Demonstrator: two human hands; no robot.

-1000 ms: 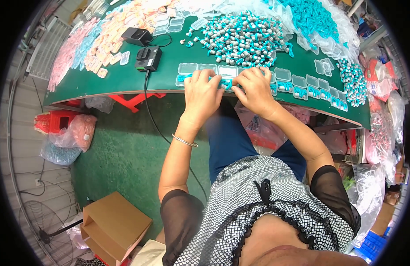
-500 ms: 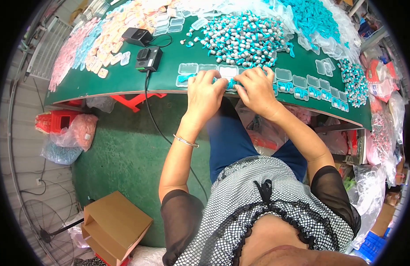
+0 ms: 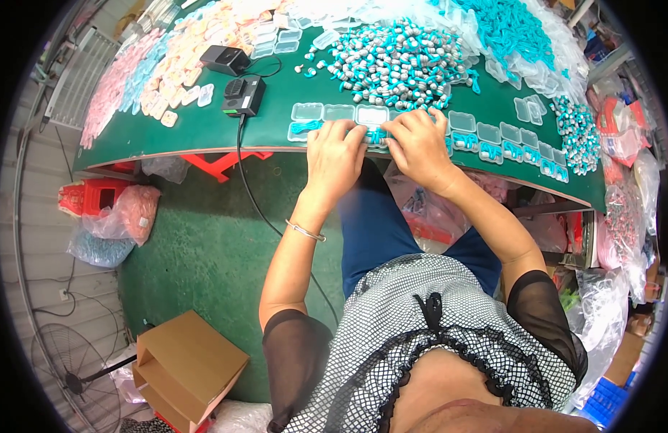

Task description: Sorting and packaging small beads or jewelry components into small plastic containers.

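Observation:
At the near edge of the green table, both my hands bend over a small clear plastic case with its lid raised. A teal cord lies in its tray between my fingertips. My left hand has its fingers curled and closed at the left side of the cord. From the right, the closed thumb and forefinger of my right hand meet the cord; the exact grip is partly hidden. Just left is another open case with a teal cord. Several open cases holding teal-and-white pieces run off to the right.
Behind the cases rises a big heap of grey-and-teal corded pieces. Teal cords lie piled at the far right. A black device with a cable stands at the left, near peach-coloured pieces. An open cardboard box sits on the floor.
My left hand has shifted slightly, its fingertips drawing back a little so that more of the teal cord shows in the tray. My right hand stays almost in place.

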